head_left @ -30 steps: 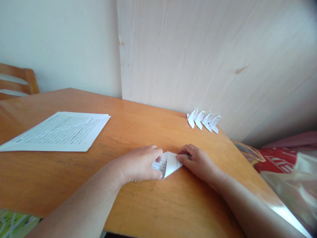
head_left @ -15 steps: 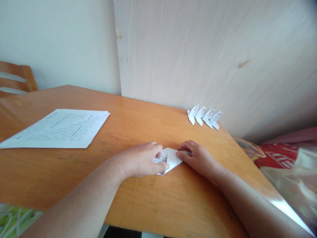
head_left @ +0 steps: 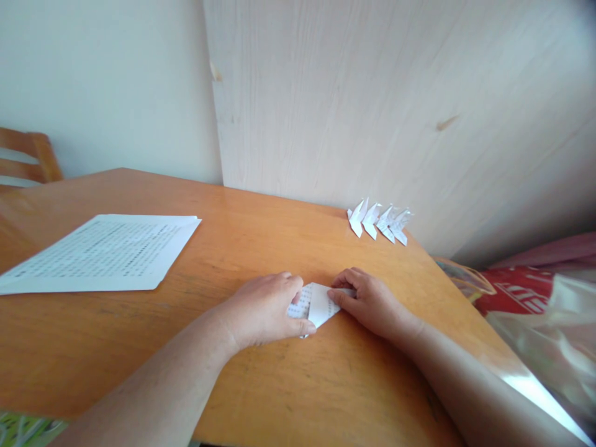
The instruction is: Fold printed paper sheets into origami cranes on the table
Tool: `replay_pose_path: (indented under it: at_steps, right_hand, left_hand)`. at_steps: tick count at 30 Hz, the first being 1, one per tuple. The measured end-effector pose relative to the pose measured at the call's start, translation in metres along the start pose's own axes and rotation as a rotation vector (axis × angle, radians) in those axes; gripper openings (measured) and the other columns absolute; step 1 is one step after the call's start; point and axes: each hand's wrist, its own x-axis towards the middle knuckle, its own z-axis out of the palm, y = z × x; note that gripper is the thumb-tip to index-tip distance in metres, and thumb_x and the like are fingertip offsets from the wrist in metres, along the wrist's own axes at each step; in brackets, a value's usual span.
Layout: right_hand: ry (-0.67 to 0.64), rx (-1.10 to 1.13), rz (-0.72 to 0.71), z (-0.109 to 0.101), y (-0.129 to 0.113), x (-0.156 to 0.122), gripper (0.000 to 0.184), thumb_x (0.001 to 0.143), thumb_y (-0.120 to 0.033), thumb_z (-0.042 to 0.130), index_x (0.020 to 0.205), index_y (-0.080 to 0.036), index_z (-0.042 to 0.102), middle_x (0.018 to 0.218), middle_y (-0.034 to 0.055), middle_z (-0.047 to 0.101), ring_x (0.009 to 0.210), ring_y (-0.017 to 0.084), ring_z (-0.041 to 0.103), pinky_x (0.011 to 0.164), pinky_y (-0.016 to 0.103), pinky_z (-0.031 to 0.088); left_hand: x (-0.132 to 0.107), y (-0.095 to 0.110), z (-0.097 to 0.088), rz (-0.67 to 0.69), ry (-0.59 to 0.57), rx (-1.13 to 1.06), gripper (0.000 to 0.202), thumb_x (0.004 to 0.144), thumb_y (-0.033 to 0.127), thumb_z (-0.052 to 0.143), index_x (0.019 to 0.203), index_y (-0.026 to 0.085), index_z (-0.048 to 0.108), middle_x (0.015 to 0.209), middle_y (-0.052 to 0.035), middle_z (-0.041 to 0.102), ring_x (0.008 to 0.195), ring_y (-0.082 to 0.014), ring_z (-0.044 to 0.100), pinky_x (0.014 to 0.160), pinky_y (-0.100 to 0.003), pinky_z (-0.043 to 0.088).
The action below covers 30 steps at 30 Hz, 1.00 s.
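A small folded piece of printed paper (head_left: 317,302) lies on the orange wooden table (head_left: 261,242), pinned between both hands. My left hand (head_left: 264,308) presses on its left part, thumb along the lower fold and fingers curled over the top edge. My right hand (head_left: 370,300) pinches its right corner with thumb and curled fingers. Part of the paper is hidden under both hands.
A row of several folded white paper pieces (head_left: 379,220) rests at the table's back edge against a pale wooden board (head_left: 372,99). Printed sheets (head_left: 105,251) lie at the left. A chair back (head_left: 28,158) stands far left; a red and clear plastic bag (head_left: 535,304) at right.
The hands stay on the folded paper and have only shifted slightly as they press the fold flatter. The camera view has drifted a little.
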Motion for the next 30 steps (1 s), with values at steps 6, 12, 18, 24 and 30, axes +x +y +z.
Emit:
replay_pose_path:
  at_steps: [6, 12, 18, 24, 30]
  right_hand:
    - [0.008, -0.009, -0.011, 0.0004, -0.0003, -0.0001, 0.012, 0.09, -0.033, 0.06, 0.09, -0.022, 0.066, 0.091, 0.0035, 0.067, 0.08, 0.018, 0.061, 0.071, 0.03, 0.045]
    - [0.002, -0.008, -0.013, -0.0001, 0.0006, 0.0012, 0.011, 0.09, -0.033, 0.06, 0.089, -0.023, 0.066, 0.09, 0.0033, 0.067, 0.08, 0.018, 0.061, 0.07, 0.03, 0.045]
    - [0.003, -0.008, 0.003, -0.0002, -0.0002, 0.0004, 0.011, 0.09, -0.033, 0.061, 0.089, -0.023, 0.065, 0.09, 0.0032, 0.067, 0.079, 0.018, 0.061, 0.069, 0.03, 0.044]
    - [0.009, -0.013, 0.002, -0.0008, -0.0021, -0.0004, 0.012, 0.089, -0.035, 0.062, 0.09, -0.023, 0.065, 0.09, 0.0028, 0.067, 0.08, 0.018, 0.061, 0.069, 0.03, 0.044]
    - [0.015, -0.004, 0.013, -0.0006, -0.0024, 0.0, 0.011, 0.088, -0.034, 0.063, 0.09, -0.023, 0.066, 0.091, 0.0025, 0.067, 0.08, 0.018, 0.061, 0.07, 0.03, 0.044]
  left_hand:
    - [0.0015, -0.0035, 0.0025, 0.027, 0.008, -0.003, 0.046, 0.07, 0.062, 0.07, 0.094, 0.025, 0.057, 0.1, -0.0025, 0.065, 0.085, -0.0232, 0.06, 0.064, -0.031, 0.037]
    - [0.001, -0.0035, 0.0024, 0.026, 0.007, -0.004, 0.049, 0.069, 0.06, 0.072, 0.099, 0.025, 0.057, 0.103, -0.0042, 0.067, 0.087, -0.0233, 0.062, 0.065, -0.031, 0.038]
    - [0.0023, -0.0039, 0.0034, 0.074, -0.008, -0.038, 0.064, 0.072, 0.056, 0.073, 0.129, 0.033, 0.054, 0.119, -0.0053, 0.066, 0.104, -0.0283, 0.061, 0.082, -0.035, 0.043]
    - [0.0002, -0.0036, 0.0, 0.08, -0.043, 0.026, 0.062, 0.08, 0.061, 0.063, 0.138, 0.042, 0.054, 0.12, -0.0069, 0.064, 0.105, -0.0326, 0.06, 0.088, -0.04, 0.04]
    - [-0.0013, -0.0026, -0.0026, 0.1, -0.042, 0.033, 0.052, 0.089, 0.056, 0.052, 0.138, 0.042, 0.055, 0.109, -0.0066, 0.064, 0.095, -0.0272, 0.06, 0.082, -0.036, 0.04]
